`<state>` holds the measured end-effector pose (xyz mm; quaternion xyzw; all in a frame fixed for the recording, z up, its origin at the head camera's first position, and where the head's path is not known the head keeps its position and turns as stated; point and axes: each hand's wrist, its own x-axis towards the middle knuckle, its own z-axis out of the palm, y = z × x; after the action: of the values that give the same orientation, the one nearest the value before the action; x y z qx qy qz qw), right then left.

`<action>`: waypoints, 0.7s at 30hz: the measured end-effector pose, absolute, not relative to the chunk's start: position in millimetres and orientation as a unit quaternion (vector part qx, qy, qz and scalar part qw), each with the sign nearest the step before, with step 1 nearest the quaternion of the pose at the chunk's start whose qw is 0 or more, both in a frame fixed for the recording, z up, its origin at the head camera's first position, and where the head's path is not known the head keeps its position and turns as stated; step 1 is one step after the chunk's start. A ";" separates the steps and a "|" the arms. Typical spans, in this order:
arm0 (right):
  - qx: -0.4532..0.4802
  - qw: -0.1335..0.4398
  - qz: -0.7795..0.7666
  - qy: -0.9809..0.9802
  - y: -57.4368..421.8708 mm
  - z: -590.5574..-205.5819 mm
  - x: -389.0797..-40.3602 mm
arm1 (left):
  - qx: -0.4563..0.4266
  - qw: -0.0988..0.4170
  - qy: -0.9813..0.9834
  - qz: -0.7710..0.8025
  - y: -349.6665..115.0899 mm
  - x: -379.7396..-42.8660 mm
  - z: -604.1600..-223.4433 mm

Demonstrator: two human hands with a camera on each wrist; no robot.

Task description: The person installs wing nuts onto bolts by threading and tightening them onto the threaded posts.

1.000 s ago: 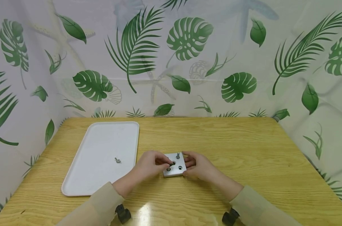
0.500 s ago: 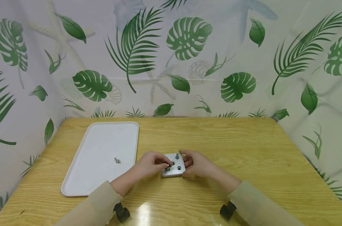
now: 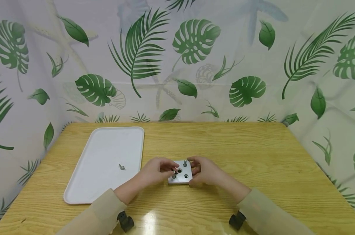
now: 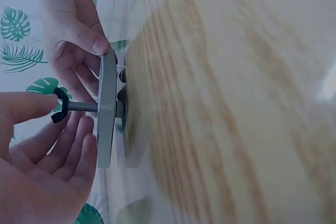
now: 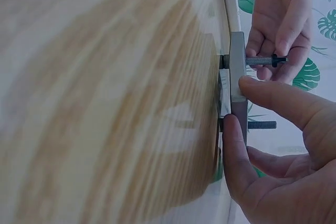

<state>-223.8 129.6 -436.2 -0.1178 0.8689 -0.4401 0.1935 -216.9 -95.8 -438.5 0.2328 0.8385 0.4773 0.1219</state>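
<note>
A square silver metal plate [image 3: 181,180] with several holes is between the hands, slightly raised off the table. Two threaded bolts stand up through it. On the near-left bolt [image 4: 83,107] sits a black wing nut [image 4: 60,105], near the bolt's top end. My left hand [image 3: 156,170] has its thumb and fingertips at this wing nut and pinches it. The far-right bolt [image 5: 262,125] is bare above the plate. My right hand [image 3: 206,170] grips the plate's right edge between thumb and fingers. Bolt heads show under the plate in the wrist views.
A white tray [image 3: 107,143] lies on the left of the wooden table [image 3: 239,143]. In the tray is a small silver metal piece [image 3: 122,167], possibly a wing nut or wing screw. A leaf-print cloth [image 3: 177,65] hangs behind the table.
The left fingers have shifted slightly around the wing nut, and the index finger has lifted a little, baring the plate's middle hole. The right hand keeps its grip; the plate has barely moved.
</note>
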 end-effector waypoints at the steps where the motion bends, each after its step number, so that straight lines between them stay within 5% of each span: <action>1: -0.118 0.194 -0.440 0.869 129.4 -435.2 -223.9 | 0.226 0.116 0.841 0.479 -95.8 -216.0 -436.7; 21: -0.153 0.183 -0.441 0.865 132.7 -432.6 -226.5 | 0.158 0.010 0.928 0.337 -81.0 -205.0 -417.1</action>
<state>-226.5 132.7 -432.6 -0.1529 0.8652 -0.4409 0.1835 -205.0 -81.0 -417.1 0.1581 0.9282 0.3367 0.0101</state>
